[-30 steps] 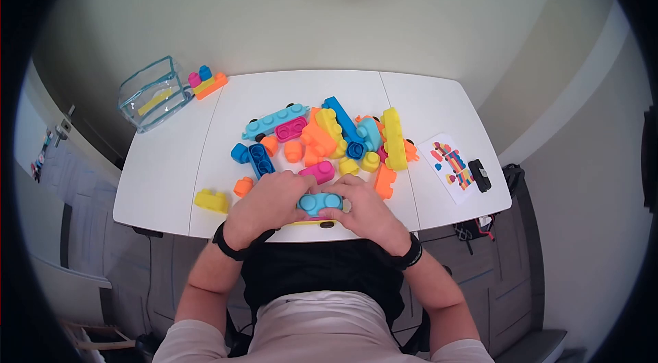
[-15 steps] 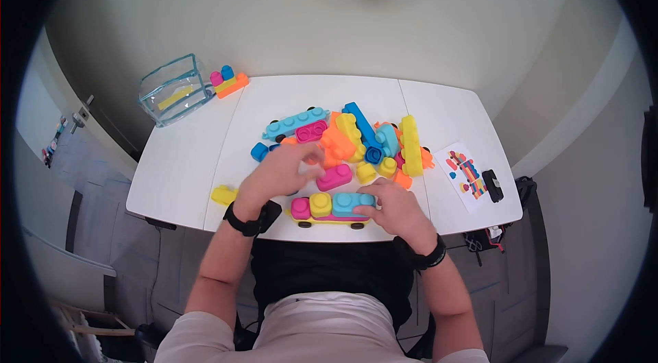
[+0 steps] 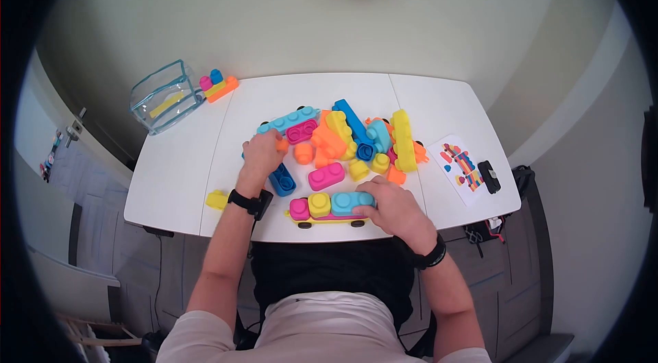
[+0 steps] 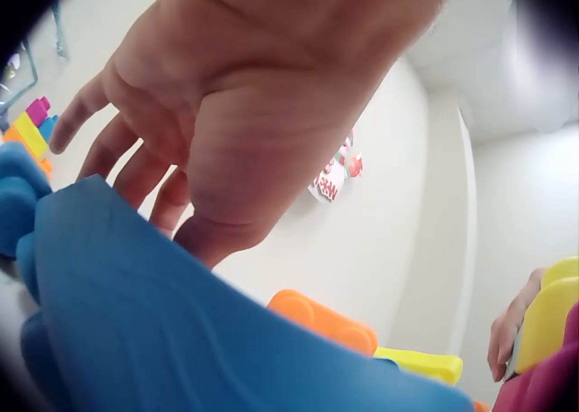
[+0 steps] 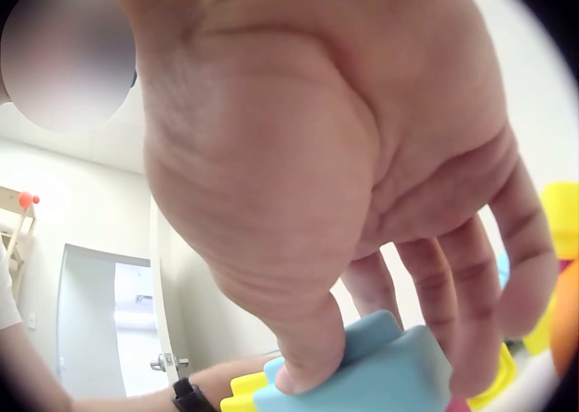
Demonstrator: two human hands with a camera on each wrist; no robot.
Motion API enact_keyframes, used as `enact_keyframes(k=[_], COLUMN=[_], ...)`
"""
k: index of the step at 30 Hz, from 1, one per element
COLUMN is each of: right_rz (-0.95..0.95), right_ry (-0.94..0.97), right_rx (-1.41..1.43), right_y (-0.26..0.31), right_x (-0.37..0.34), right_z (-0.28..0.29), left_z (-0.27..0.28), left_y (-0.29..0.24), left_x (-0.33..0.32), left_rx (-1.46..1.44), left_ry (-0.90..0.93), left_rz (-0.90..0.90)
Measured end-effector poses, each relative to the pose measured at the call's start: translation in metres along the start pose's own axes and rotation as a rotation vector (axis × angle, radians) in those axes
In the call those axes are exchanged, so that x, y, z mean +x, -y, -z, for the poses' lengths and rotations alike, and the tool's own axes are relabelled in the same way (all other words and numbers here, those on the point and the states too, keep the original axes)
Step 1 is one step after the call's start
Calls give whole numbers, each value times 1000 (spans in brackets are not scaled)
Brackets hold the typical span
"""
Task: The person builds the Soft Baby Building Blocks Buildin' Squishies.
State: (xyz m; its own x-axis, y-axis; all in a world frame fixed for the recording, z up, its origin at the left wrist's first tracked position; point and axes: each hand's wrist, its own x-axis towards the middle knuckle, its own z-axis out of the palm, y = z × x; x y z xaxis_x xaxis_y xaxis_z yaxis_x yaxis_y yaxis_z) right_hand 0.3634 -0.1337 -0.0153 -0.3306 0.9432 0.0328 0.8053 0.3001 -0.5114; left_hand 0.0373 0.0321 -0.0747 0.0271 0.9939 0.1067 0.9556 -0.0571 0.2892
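Observation:
My right hand (image 3: 396,209) grips the right end of a light-blue block (image 5: 380,376), thumb on the near side and fingers over the far side. That block sits with a yellow block (image 3: 319,205) and a pink block (image 3: 299,209) on a low wheeled base (image 3: 329,220), pink above and yellow below. My left hand (image 3: 262,156) reaches down into the pile, an orange block (image 3: 282,146) beside its fingers. In the left wrist view, its fingers hang loosely apart behind a dark-blue block (image 4: 181,312), which hides the fingertips.
Loose blocks spread beyond the wheeled base, including a pink block (image 3: 326,176) and a long yellow one (image 3: 404,140). A picture sheet (image 3: 462,170) lies right beside a black object (image 3: 489,177). Back left stand a clear bag (image 3: 164,97) and a small stack (image 3: 219,86).
My left hand has left the wheeled build and moved away and leftward into the pile. The right hand has shifted right with the build, keeping hold of the light-blue block.

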Motion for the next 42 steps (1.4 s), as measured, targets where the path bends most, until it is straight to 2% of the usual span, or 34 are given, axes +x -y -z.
enact_keyframes(k=[3,5,7,8,10,11,12,13,14,16,18,20,21,23,24,26,30,33,35,42], right_rz=[-42,-16,6,43,76,128,182,186,225,268,334,302,269,264,260,223,184,169,183,190], right_ry=[-13,-65,-116,-188,-255,-326,-397,-394,-426,-459,-463,-475,-483,-481,-476,-423,-314,-260,-250,-188], right_rx=[-29,-94,-157,-119,-80,10,101,103,168,233,194,156,124,70,18,-39,-140,-145,-140,-163], right_y=[6,11,19,27,35,37,39,42,44,41,30,30,29,22,19,18,15,18,18,18], right_x=[-1,-3,-4,-6,-9,-9,-9,-9,-9,-8,-7,-11,-12,-14,-15,-20,-21,-19,-18,-15], right_z=[2,3,9,14,18,19,19,20,22,24,26,37,41,48,51,57,54,50,47,39], left_z=[12,39,72,84,100,106,112,114,110,99,99,97,92,73,60,32,2,-2,-5,15], left_y=[-3,-14,-35,-45,-64,-73,-81,-86,-90,-95,-95,-90,-84,-68,-58,-41,-29,-28,-25,-27], left_x=[-3,-14,-34,-44,-66,-77,-87,-93,-94,-94,-93,-85,-77,-57,-49,-37,-27,-24,-20,-21], left_rx=[-38,-95,-513,-513,-724,-726,-715,-701,-699,-804,-869,-726,-726,-529,-530,-303,-266,-267,-185,-233], left_ry=[-51,-84,-37,-37,13,17,67,115,111,160,226,76,76,19,18,-49,-24,4,-59,-5], left_rz=[-34,-66,-208,-212,-560,-555,-637,-720,-717,-869,-816,-783,-787,-595,-595,-525,-490,-428,-391,-323])
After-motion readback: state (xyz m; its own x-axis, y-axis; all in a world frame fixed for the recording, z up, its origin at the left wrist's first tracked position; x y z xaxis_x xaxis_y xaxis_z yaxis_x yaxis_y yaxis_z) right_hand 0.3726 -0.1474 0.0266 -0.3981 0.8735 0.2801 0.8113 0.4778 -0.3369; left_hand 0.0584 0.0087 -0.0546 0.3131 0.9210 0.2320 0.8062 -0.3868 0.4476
